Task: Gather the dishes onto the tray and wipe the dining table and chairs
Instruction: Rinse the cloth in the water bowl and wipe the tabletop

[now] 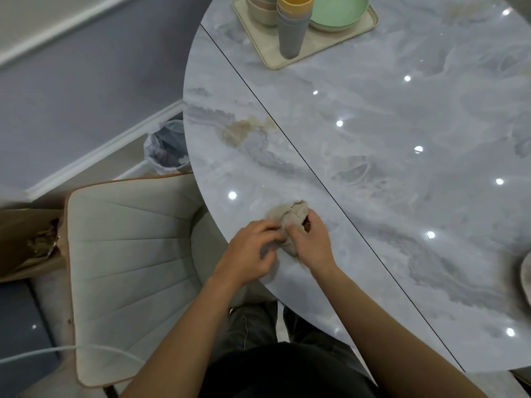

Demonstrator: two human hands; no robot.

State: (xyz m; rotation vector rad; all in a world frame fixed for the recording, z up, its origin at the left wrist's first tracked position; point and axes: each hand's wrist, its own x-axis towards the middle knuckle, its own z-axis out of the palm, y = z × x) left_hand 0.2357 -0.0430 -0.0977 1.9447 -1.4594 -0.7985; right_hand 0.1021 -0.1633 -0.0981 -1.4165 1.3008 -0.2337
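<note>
A crumpled beige cloth point(288, 218) lies on the grey marble table point(402, 168) near its front left edge. My left hand point(248, 252) and my right hand point(311, 242) both pinch the cloth from either side. A brownish stain point(240, 130) marks the tabletop further back. At the far edge stands a cream tray point(287, 57) holding stacked cups point(291, 27), stacked bowls point(261, 10) and green plates point(339, 12).
A cream upholstered chair point(126, 259) stands left of the table, under my left arm. A lined waste bin point(168, 149) sits on the floor behind it. A brown paper bag point(28, 242) lies at the far left. Another chair's edge point(525, 274) shows at right.
</note>
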